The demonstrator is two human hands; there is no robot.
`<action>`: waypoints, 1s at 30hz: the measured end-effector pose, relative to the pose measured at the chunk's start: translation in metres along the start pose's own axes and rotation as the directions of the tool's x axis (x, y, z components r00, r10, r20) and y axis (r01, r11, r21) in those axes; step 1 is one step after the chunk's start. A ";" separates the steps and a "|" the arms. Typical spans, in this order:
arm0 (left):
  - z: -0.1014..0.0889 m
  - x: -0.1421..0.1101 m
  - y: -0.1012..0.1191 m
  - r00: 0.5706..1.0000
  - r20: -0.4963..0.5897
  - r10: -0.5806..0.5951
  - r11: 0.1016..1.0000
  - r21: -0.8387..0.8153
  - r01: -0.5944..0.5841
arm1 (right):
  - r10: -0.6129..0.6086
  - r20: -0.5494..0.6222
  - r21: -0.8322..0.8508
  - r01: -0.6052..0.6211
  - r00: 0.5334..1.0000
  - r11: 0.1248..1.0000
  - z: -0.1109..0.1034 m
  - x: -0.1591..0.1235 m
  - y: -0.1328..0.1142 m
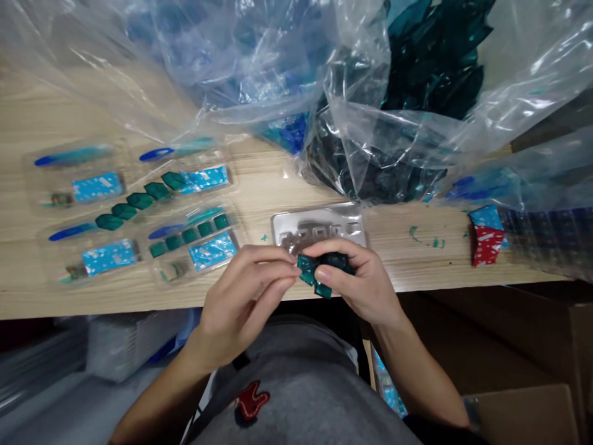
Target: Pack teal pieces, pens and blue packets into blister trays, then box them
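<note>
My right hand (364, 281) is closed around several glossy dark teal plastic pieces (323, 289), which stick out between thumb and fingers. The thumb and fingertips of my left hand (250, 293) are pinched together at the left edge of one teal piece (306, 269). Whether the pieces are joined is hard to see. Just behind both hands lies a clear moulded plastic tray (319, 217) with shaped hollows, its near part covered by my hands.
Filled blister trays (210, 262) stand at the left, holding blue pens and blue printed packets (110, 256). A row of teal pieces (139, 201) lies across them. Large clear bags (259, 62) of blue and dark teal parts (435, 62) fill the back. A red-and-blue packet (487, 238) lies right.
</note>
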State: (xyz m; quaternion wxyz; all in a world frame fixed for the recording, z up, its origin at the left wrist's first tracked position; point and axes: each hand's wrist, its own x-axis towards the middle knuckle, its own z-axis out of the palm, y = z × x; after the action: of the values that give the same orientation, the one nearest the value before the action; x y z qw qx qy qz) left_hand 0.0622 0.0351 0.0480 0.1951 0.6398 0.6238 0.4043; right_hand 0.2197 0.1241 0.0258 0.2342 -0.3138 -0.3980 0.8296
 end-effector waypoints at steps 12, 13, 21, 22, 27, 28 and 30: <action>-0.013 0.001 -0.006 0.947 0.252 0.201 0.941 0.218 -0.258 | 0.096 0.047 -0.229 -0.083 0.994 0.970 -0.001 -0.002 0.001; -0.011 -0.002 -0.007 0.952 0.248 0.179 0.948 0.214 -0.234 | 0.114 0.046 -0.228 -0.101 0.992 0.968 0.000 -0.002 0.003; 0.003 -0.019 -0.013 0.997 -0.034 0.072 0.982 0.175 -0.065 | 0.213 0.013 -0.166 -0.208 0.977 0.964 0.003 0.007 0.007; 0.003 -0.021 -0.013 0.996 -0.026 0.083 0.981 0.179 -0.077 | 0.221 0.017 -0.168 -0.216 0.975 0.962 0.003 0.008 0.007; 0.009 -0.028 -0.020 0.995 -0.026 0.096 0.980 0.180 -0.090 | 0.204 0.037 -0.268 -0.187 0.978 0.945 0.005 0.013 0.004; 0.010 -0.028 -0.022 0.996 -0.038 0.083 0.981 0.177 -0.075 | 0.171 0.047 -0.340 -0.145 0.984 0.929 0.006 0.014 0.002; 0.012 -0.030 -0.025 0.997 -0.066 0.048 0.986 0.161 -0.036 | 0.046 0.071 -0.542 0.000 0.996 0.840 0.007 0.017 -0.004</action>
State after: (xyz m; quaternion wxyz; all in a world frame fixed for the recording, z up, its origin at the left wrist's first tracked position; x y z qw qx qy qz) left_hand 0.0584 0.0129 0.0141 0.1130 0.6520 0.6469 0.3790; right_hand 0.2031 0.1336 0.0271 0.1096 -0.3380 -0.6214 0.6983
